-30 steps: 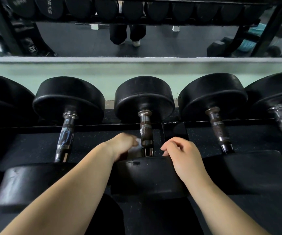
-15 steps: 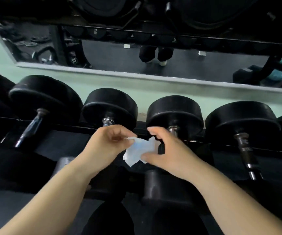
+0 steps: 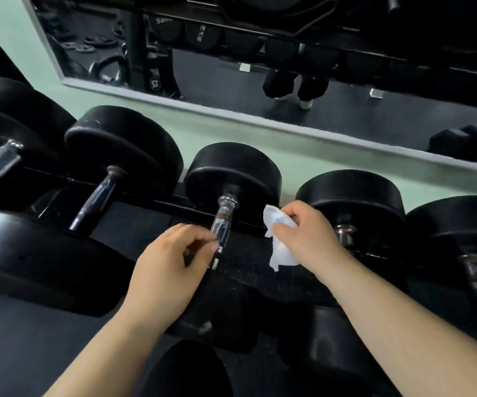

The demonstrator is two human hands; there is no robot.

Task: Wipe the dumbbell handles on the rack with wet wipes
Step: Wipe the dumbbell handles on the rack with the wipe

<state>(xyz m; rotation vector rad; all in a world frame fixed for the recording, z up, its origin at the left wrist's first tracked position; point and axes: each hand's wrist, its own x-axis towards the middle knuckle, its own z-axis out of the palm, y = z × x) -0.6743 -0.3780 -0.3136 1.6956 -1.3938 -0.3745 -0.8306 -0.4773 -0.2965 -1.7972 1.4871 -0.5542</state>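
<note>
Chunky round black rubber heads (image 3: 234,173) all along the rack (image 3: 157,206), with shiny chrome handles between them. The dumbbell handle (image 3: 223,222) in the middle of the frame is smooth and glossy. Left hand (image 3: 168,267) sits just below it, fingers loosely curled with the tips right at the bar; can't tell if they actually pinch it. Right hand (image 3: 309,239), just right of center, pinches a crumpled white wet wipe (image 3: 281,250) that hangs beside the handle, not touching.

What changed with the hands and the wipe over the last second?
The wet wipe passed from the left hand to the right hand, which now grips it alone; the left hand let go and hovers by a dumbbell handle. The dumbbells stayed racked.
</note>
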